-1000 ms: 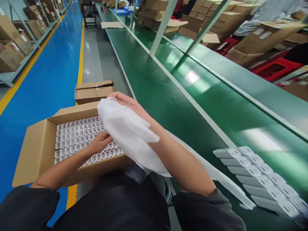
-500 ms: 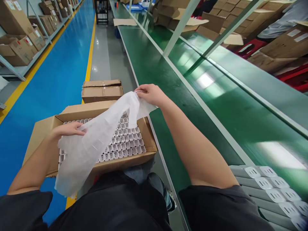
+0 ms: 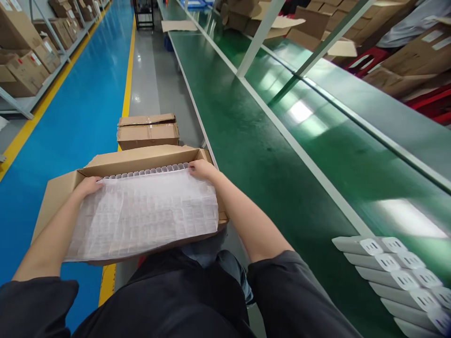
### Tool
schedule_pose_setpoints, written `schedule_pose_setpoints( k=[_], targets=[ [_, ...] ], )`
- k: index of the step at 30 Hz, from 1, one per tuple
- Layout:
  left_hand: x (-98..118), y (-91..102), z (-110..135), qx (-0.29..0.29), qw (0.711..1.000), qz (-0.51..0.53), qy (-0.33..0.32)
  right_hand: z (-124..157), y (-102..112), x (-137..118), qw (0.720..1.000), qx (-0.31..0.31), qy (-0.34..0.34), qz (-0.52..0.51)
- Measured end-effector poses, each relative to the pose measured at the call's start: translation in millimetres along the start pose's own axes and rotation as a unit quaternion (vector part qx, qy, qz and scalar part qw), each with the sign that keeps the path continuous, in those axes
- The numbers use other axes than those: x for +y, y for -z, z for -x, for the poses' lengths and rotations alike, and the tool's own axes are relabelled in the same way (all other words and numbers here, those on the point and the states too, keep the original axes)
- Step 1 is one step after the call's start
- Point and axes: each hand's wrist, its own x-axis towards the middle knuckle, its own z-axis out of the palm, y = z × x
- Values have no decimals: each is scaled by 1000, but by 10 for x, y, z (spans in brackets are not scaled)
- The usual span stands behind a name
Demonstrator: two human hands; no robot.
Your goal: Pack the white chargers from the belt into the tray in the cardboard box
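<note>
A translucent white plastic sheet (image 3: 148, 213) lies spread over rows of small white plastic housings (image 3: 155, 171) in an open cardboard box (image 3: 141, 154). My left hand (image 3: 89, 186) pinches the sheet's far left corner. At the far right corner, my right hand (image 3: 202, 169) grips the sheet's edge, its fingertips beside the housings. Only the back row of housings shows past the sheet; the others are covered. The sheet's near edge hangs over the box's front wall.
A green workbench (image 3: 246, 141) runs along the right, with stacked white housings (image 3: 398, 277) at its near end. A closed carton (image 3: 148, 131) stands behind the box. Shelves with cartons (image 3: 21, 70) line the left, past the blue floor (image 3: 88, 94). A metal post (image 3: 260, 37) rises from the bench.
The sheet went from bunched and slanting to spread flat over the housings. My right hand came down and toward the box; my left hand shifted slightly left.
</note>
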Motion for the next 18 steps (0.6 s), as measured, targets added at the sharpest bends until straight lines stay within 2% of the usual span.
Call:
schedule_pose_setpoints(
  k=[4,6,8,10,13,15,18],
  targets=[
    [95,-209,58,106,993,-43,18,-202,-332,-86,995,77,-43,49],
    [161,-311,168,176,983,-56,0,-268,-432,-94,989,115,-58,67],
    [255,-453,286,221,973,-64,-36,-323,-518,-92,984,140,-71,79],
    [359,-640,379,220,969,-69,-88,-375,-604,-86,982,147,-81,85],
    [471,-941,439,171,970,-76,-155,-458,-721,-76,983,130,-97,87],
    [491,-1103,439,137,973,-77,-167,-512,-771,-75,984,116,-108,83],
    [461,-1250,412,98,981,-73,-148,-568,-801,-93,985,100,-116,73]
  ],
)
